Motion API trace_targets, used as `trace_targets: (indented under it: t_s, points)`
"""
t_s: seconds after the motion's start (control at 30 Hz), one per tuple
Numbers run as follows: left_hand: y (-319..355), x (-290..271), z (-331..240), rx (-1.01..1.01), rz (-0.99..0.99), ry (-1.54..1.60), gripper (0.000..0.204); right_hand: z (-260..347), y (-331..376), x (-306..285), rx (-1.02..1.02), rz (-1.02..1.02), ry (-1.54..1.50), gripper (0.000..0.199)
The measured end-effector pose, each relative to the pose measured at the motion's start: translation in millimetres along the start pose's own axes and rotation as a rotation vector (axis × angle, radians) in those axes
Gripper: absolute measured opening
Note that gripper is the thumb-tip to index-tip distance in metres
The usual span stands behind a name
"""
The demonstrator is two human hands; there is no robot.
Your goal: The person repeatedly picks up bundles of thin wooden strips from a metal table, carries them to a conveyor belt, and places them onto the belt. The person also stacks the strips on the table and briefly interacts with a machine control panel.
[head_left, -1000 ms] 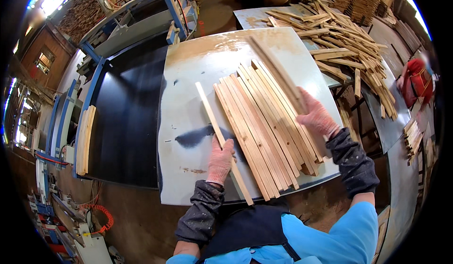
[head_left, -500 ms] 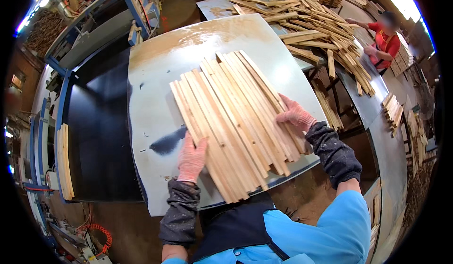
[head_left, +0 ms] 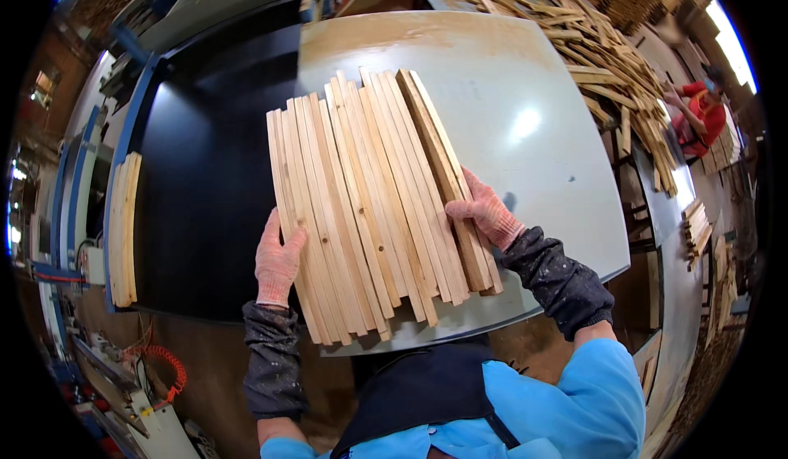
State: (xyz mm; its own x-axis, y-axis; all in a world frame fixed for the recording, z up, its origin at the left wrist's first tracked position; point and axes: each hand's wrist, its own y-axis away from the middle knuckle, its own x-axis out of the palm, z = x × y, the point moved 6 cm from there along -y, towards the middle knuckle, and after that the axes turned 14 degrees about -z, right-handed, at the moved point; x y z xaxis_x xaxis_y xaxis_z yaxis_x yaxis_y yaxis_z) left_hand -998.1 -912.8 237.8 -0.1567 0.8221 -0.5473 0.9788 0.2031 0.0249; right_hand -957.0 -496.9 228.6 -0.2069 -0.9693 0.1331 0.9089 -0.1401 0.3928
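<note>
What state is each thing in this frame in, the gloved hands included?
Left hand: gloved, against the batch's left edge, thumb on top
Right hand: gloved, thumb and fingers astride the right-edge strips
Batch of wooden strips: side by side, ends uneven
Pale table: partly covered by the batch
Black surface: shiny, strips along its left edge
Wood pile: jumbled
Orange hose: coiled

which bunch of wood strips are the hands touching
The broad row between the left hand and right hand; they touch neither the small stack at far left nor jumbled heap at upper right.
</note>
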Motion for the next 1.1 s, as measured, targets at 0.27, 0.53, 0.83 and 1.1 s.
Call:
trace_targets:
  t_s: [0.27,0.53,0.83,1.1]
  points:
    - [-90,-197,118,-0.071,-0.118,-0.211,0.078,-20,-25,247,0.058,0.134,-0.15,0.089]
    - [-147,-337,183,-0.068,-0.154,-0.698,0.094,-39,-47,434,0.091,0.101,-0.095,0.078]
    - [-181,-429,252,-0.103,-0.177,-0.952,0.096,-79,-45,615,-0.119,-0.014,0.159,0.091]
    - [-157,-419,197,0.021,-0.305,-0.526,0.081,-65,-27,575,0.166,0.169,-0.237,0.087]
